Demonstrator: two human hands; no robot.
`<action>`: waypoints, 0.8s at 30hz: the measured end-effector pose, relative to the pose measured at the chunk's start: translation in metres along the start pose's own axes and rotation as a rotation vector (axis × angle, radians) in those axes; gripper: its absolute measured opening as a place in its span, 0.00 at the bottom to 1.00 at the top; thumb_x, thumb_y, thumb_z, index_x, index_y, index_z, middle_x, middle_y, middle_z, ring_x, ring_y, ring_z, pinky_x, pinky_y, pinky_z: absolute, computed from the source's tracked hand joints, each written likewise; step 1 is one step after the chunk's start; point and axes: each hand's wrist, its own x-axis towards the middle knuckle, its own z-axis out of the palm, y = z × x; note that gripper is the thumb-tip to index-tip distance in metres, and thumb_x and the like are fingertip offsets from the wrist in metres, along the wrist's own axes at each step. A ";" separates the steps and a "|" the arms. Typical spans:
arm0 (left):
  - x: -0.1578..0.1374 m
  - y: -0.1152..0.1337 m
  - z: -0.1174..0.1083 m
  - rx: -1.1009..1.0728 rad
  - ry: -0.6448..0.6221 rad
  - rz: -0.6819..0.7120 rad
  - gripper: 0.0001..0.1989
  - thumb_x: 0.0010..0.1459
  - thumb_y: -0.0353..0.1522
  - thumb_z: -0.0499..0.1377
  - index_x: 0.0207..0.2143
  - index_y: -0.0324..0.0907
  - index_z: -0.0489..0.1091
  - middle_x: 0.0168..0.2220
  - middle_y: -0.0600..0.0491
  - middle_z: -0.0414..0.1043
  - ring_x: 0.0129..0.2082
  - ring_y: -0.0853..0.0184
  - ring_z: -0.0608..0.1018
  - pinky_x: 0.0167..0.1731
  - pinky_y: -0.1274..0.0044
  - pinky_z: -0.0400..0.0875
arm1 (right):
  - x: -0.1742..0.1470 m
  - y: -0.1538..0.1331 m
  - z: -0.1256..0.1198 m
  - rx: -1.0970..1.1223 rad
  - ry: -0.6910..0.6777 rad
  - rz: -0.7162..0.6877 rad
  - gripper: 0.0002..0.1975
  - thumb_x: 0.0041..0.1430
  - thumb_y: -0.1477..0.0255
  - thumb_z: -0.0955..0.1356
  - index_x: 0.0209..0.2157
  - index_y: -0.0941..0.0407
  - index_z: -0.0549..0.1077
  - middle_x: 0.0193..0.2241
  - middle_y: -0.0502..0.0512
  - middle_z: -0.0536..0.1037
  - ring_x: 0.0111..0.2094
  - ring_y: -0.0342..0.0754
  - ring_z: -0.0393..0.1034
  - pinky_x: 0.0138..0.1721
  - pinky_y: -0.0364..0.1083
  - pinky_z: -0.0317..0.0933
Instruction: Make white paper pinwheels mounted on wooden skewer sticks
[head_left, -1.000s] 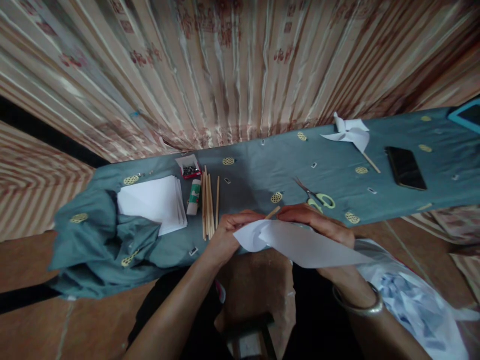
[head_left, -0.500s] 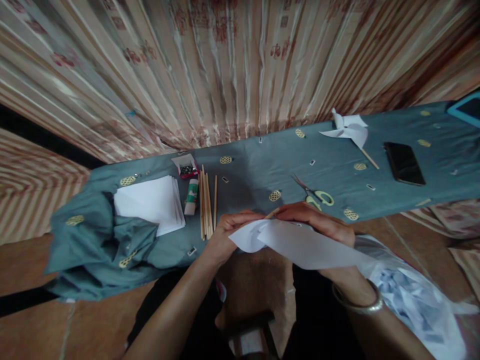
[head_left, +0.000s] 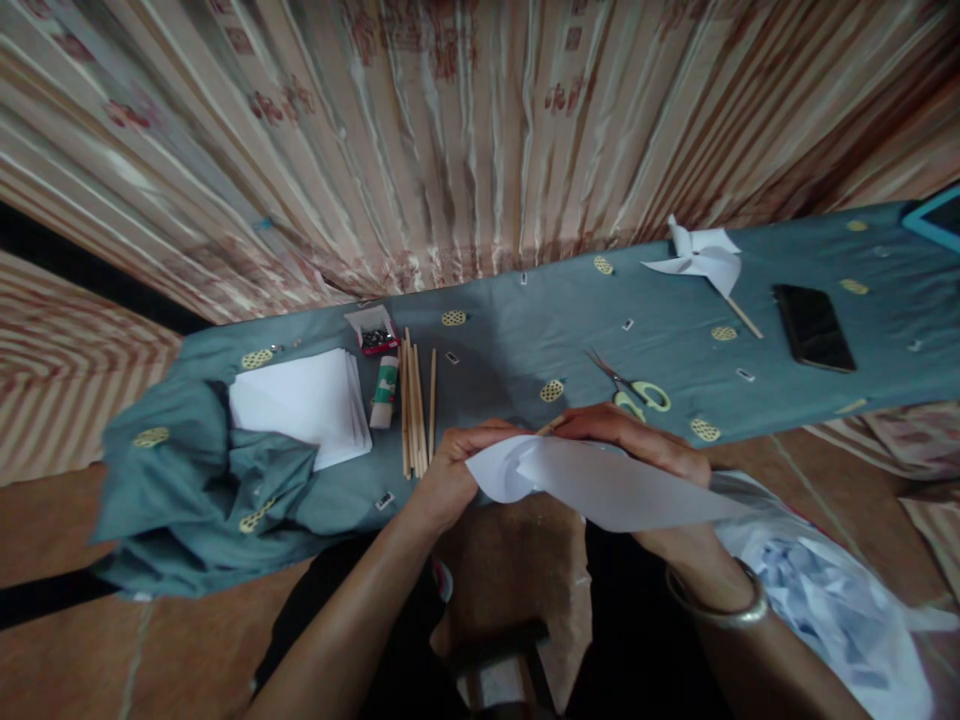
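Note:
A white paper pinwheel (head_left: 615, 488) is held at the table's front edge between both hands. Its curled blades face me and cover most of my fingertips. My left hand (head_left: 461, 468) closes on its left side, fingers bent behind the paper. My right hand (head_left: 637, 440) wraps round it from behind and the right. Between the hands, the end of a wooden stick (head_left: 551, 425) pokes out above the paper. Just beyond my right hand lie scissors (head_left: 641, 395) with yellow-green handles.
Left on the cloth-covered table (head_left: 517, 340) are a paper stack (head_left: 292, 400), a small box of metal bits (head_left: 375, 330), a glue stick (head_left: 384, 392) and several wooden sticks (head_left: 412, 410). Another pinwheel (head_left: 705, 260) and a phone (head_left: 814, 327) lie right. A plastic bag of scraps (head_left: 825, 600) stands below.
The pinwheel has turned slightly in my hands, and its long right blade sits a little higher. Both hands keep their hold; the things on the table have not moved.

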 end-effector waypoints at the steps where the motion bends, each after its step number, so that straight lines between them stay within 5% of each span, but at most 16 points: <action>1: 0.000 0.001 0.000 0.004 -0.004 0.005 0.15 0.45 0.43 0.68 0.28 0.40 0.81 0.30 0.49 0.75 0.31 0.66 0.74 0.33 0.76 0.67 | 0.000 0.000 0.000 -0.002 0.004 0.006 0.07 0.60 0.68 0.69 0.41 0.52 0.77 0.37 0.56 0.82 0.40 0.52 0.76 0.42 0.49 0.69; 10: 0.001 0.000 0.001 -0.003 0.007 0.028 0.18 0.44 0.47 0.69 0.27 0.41 0.81 0.30 0.50 0.76 0.30 0.66 0.74 0.33 0.76 0.67 | -0.001 0.002 0.000 -0.010 0.011 0.008 0.07 0.59 0.71 0.70 0.41 0.52 0.77 0.38 0.56 0.81 0.40 0.51 0.76 0.42 0.48 0.68; 24: -0.009 0.009 -0.001 0.279 0.015 0.130 0.18 0.59 0.44 0.57 0.33 0.42 0.81 0.36 0.49 0.78 0.36 0.63 0.78 0.37 0.75 0.71 | -0.002 0.003 0.000 0.021 0.026 0.022 0.08 0.58 0.74 0.70 0.41 0.51 0.77 0.38 0.51 0.81 0.40 0.48 0.76 0.42 0.44 0.68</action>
